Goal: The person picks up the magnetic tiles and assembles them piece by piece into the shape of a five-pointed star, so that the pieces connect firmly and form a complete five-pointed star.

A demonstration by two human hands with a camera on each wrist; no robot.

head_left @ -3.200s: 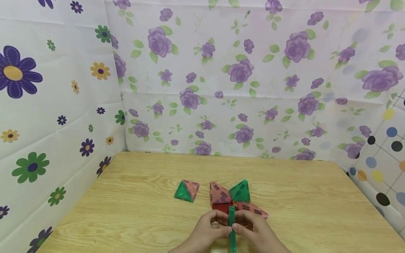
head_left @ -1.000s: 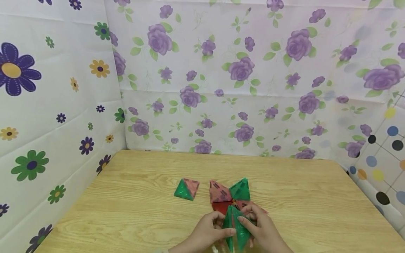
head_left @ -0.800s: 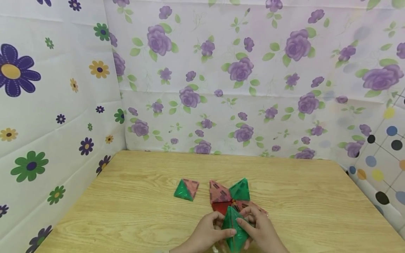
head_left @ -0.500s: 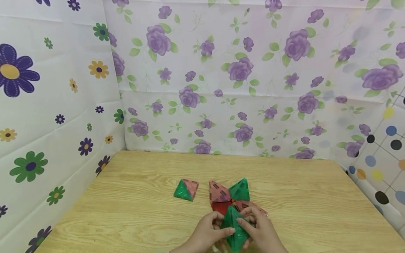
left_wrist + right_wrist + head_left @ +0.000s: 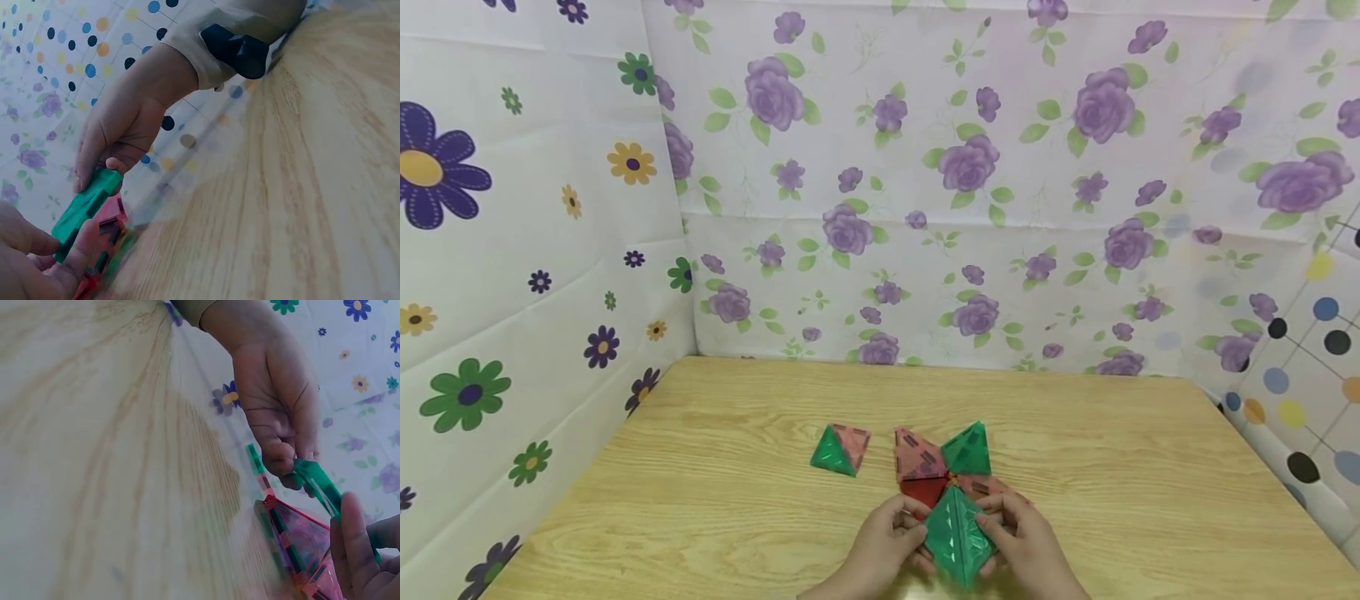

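Note:
In the head view my left hand (image 5: 883,540) and right hand (image 5: 1024,537) pinch the outer corners of a pair of green translucent triangular magnetic tiles (image 5: 940,533). Their long edges meet along a middle seam, forming a diamond, and the pair bends slightly there. Just behind it lies a star-like cluster: a pink tile (image 5: 917,454), a green tile (image 5: 970,451), a red tile (image 5: 922,492) and another pink tile (image 5: 988,487), partly hidden by my right hand. Both wrist views show the held green tiles (image 5: 87,203) tilted above the table, each hand at one end.
A separate square of one green and one pink triangle (image 5: 842,450) lies left of the cluster on the wooden table (image 5: 715,500). Flowered cloth (image 5: 880,167) stands along the back, with more patterned cloth at the left and right sides.
The held green tiles were folded together edge-on, then opened out like a book and are now spread nearly flat. Both hands have moved slightly apart; the cluster and the separate square stay in place.

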